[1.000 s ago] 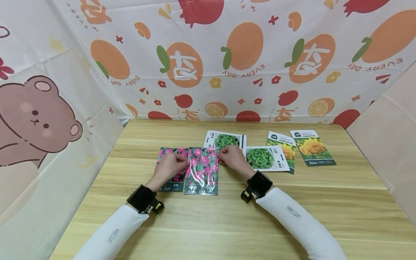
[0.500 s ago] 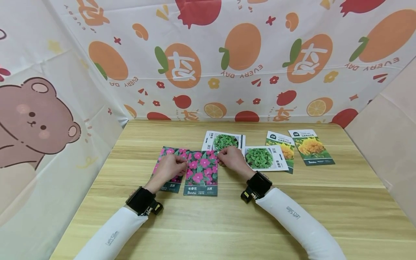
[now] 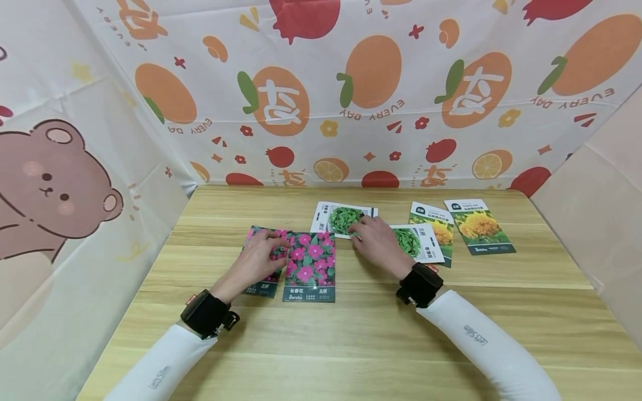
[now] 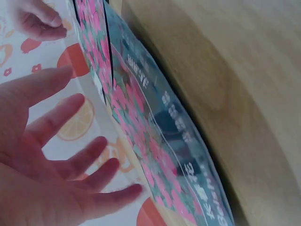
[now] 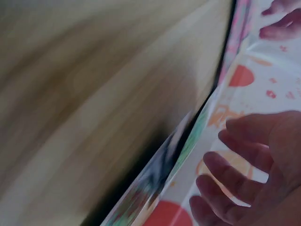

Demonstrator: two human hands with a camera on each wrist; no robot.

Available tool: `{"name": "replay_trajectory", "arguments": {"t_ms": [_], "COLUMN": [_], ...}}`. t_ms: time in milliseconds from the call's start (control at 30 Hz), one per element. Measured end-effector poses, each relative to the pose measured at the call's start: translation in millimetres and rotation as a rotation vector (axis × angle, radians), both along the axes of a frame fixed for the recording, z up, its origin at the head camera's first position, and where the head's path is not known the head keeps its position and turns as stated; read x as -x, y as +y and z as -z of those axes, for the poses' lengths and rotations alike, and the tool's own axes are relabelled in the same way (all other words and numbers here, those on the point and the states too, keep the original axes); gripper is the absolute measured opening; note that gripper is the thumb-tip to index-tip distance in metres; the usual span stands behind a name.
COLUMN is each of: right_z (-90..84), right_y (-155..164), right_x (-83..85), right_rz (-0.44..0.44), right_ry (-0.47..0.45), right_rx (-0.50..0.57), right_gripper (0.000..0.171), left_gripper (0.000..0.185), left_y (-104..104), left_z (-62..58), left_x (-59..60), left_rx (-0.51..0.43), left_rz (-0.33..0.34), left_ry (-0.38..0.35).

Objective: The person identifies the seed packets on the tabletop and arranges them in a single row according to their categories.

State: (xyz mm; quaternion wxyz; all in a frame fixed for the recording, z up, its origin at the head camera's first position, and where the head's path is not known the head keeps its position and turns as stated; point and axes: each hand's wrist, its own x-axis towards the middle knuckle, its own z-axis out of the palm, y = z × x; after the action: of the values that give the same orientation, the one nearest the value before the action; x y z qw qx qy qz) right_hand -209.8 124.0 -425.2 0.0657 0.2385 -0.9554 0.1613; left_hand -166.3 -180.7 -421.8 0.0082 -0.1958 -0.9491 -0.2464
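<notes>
Two seed packets with pink flowers lie side by side: the left packet point(image 3: 264, 287) and the right packet point(image 3: 312, 270). Over the left one is my left hand point(image 3: 256, 259), fingers spread and holding nothing; the left wrist view shows them apart from the packets. My right hand point(image 3: 378, 242), loosely bent and holding nothing, hovers by two white seed packets with green leaves. One of these, the back leaf packet point(image 3: 343, 218), lies just beyond its fingertips. The other, the front leaf packet point(image 3: 427, 245), is partly hidden under the hand.
To the right lie two yellow-flower seed packets, one tilted packet point(image 3: 480, 227) and one packet point(image 3: 444, 229) partly covered by the front leaf packet. A fruit-print cloth point(image 3: 331, 100) hangs behind the wooden table point(image 3: 321, 351); a bear-print cloth point(image 3: 145, 267) hangs at left.
Both hands have let go of the right pink packet, which has come down flat on the table. The right hand has moved right, toward the leaf packets; the left hand's fingers have spread.
</notes>
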Motion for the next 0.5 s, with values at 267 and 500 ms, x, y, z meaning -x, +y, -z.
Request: {"name": "replay_trajectory", "arguments": {"t_ms": [267,500], "right_z": [9.4,9.6], "right_y": [17,18], "right_x": [4.1,5.3], "right_rz": [-0.005,-0.016], "right_ry": [-0.016,-0.008], "right_rx": [-0.081,-0.064], "right_gripper": [0.030,0.033], "left_gripper": [0.054,0.051], "left_y": [-1,2], "left_z": [-2.6,-3.3], "left_x": [-4.4,-6.2], "left_rx": [0.090,0.133], "left_rz": [-0.003,0.016], "left_ry": [-0.099,-0.088]}}
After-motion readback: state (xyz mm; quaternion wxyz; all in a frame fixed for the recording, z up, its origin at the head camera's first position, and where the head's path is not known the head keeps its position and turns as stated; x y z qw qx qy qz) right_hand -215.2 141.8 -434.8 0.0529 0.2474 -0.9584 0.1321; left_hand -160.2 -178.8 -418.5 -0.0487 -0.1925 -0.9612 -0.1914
